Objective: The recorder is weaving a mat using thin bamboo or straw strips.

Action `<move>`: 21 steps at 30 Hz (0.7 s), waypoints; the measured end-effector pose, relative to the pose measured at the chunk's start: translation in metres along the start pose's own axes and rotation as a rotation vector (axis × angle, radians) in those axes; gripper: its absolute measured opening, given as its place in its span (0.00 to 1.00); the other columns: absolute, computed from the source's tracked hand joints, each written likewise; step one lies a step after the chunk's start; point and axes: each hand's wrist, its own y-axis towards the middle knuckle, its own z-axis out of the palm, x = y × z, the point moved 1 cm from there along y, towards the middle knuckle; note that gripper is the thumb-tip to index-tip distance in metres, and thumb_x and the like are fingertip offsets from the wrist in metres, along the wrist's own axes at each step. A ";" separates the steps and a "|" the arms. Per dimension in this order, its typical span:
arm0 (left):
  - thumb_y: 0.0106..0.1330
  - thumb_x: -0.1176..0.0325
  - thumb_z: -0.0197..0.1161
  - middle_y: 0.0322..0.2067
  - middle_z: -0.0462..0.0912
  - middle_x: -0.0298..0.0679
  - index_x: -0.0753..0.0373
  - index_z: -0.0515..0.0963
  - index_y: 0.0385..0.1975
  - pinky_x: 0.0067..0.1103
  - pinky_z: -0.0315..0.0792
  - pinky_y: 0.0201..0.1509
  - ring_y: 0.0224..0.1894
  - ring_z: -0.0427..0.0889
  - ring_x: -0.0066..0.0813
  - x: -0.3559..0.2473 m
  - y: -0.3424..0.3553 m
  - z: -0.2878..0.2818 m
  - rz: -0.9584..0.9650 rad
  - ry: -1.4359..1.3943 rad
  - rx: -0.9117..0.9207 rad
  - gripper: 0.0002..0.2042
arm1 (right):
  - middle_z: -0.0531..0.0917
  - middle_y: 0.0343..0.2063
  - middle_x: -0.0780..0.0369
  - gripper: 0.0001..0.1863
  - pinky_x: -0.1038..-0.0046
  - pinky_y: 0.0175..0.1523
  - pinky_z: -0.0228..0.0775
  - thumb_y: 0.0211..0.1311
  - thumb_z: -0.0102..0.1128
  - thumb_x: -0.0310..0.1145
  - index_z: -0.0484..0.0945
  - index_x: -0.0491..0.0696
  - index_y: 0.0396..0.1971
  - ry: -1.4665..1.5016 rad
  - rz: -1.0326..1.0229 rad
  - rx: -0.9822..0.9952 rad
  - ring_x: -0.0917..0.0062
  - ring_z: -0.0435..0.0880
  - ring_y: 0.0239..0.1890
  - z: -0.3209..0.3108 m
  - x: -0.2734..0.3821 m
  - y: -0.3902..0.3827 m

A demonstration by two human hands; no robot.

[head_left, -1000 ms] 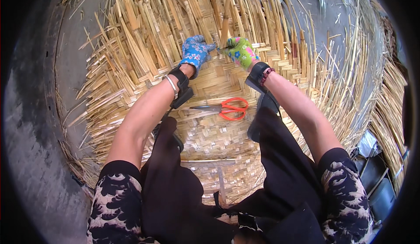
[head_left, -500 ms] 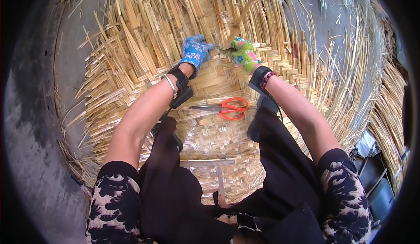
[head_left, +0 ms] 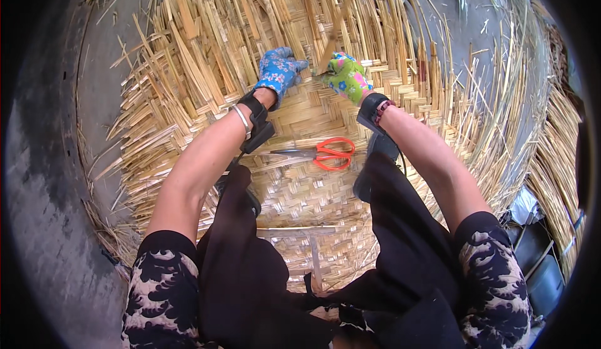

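Observation:
My right hand [head_left: 348, 77], in a green flowered glove, is closed on a flat reed strip [head_left: 333, 39] that rises up and away from the mat. To its left, a short gap apart, my left hand [head_left: 279, 70] in a blue flowered glove has its fingers curled together over the weave. Whether anything is pinched in it is hidden. Beneath both hands lies a woven reed mat [head_left: 307, 120], with long loose strip ends [head_left: 188, 42] fanning out on the far and left sides. Scissors [head_left: 333, 154] with orange-red handles rest on the mat between my feet.
Grey floor [head_left: 113, 55] surrounds the mat. At the right lies a thick bundle of reeds [head_left: 554, 180], beside a white plastic scrap [head_left: 524, 206] and a dark bluish container [head_left: 544, 286]. Loose reed scraps are strewn along the mat's right side.
The reed strip in my right hand has swung to a steeper angle, its far end shifting left and lower. Both hands stay in nearly the same place.

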 end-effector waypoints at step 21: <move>0.47 0.66 0.65 0.23 0.80 0.43 0.66 0.79 0.28 0.23 0.72 0.35 0.27 0.79 0.32 -0.038 -0.011 0.009 0.388 0.357 0.159 0.11 | 0.79 0.28 0.57 0.14 0.66 0.34 0.70 0.37 0.62 0.33 0.77 0.50 0.30 -0.181 0.111 0.053 0.61 0.78 0.30 -0.009 0.029 0.015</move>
